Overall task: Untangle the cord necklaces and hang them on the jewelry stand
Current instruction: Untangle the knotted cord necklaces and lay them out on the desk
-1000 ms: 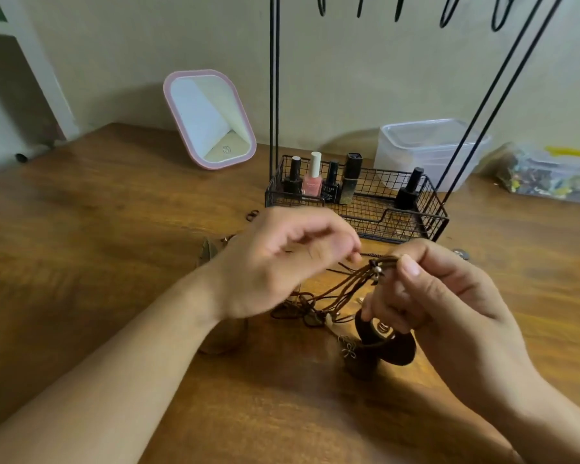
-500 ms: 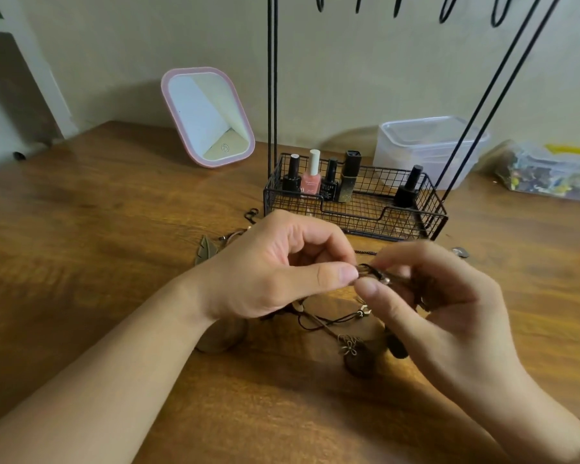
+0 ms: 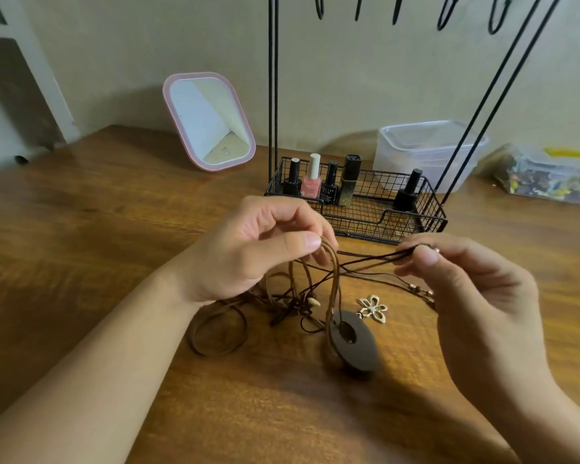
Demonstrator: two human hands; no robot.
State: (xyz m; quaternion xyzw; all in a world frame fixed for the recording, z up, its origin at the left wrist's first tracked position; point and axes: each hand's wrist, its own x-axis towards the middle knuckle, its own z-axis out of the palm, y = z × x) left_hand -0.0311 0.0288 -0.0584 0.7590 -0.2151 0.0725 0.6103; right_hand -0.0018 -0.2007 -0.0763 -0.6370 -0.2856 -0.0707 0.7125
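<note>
- Your left hand (image 3: 248,252) hovers above the middle of the wooden table (image 3: 81,262), thumb and forefinger pinched on a bunch of tan cords (image 3: 332,272) that hang down from the pinch.
- Your right hand (image 3: 466,289) is raised at about the same height, well apart from the left, thumb and forefinger clamped on the ends of several thin dark cords (image 3: 372,259); the other fingers curl loosely beneath.
- Between your hands the dark cords run nearly straight, and they cross the tan ones just below your left thumb.
- Beneath your hands the cord necklaces (image 3: 292,303) lie in a knotted heap on the table (you cannot tell how many strands are in it), with one loose loop (image 3: 215,333) spread out toward the near edge.
- Hanging from the tan cords, a dark oval pendant (image 3: 352,343) with a hole through it, matte and wood-like, touches the table.
- Beside it lies a pale metal flower pendant (image 3: 372,308), open-petalled and shiny.
- Small beads (image 3: 416,289) sit on a cord just under your right hand.
- Behind your hands stands the jewelry stand (image 3: 273,95): thin black rods rising from a black wire basket (image 3: 375,222), with hooks at the top edge of view.
- Standing in the basket are nail polish bottles (image 3: 312,179), one of them pink with a white cap.
- Toward the table's far edge stand a pink-rimmed mirror (image 3: 208,122) and a clear plastic box (image 3: 422,145).
</note>
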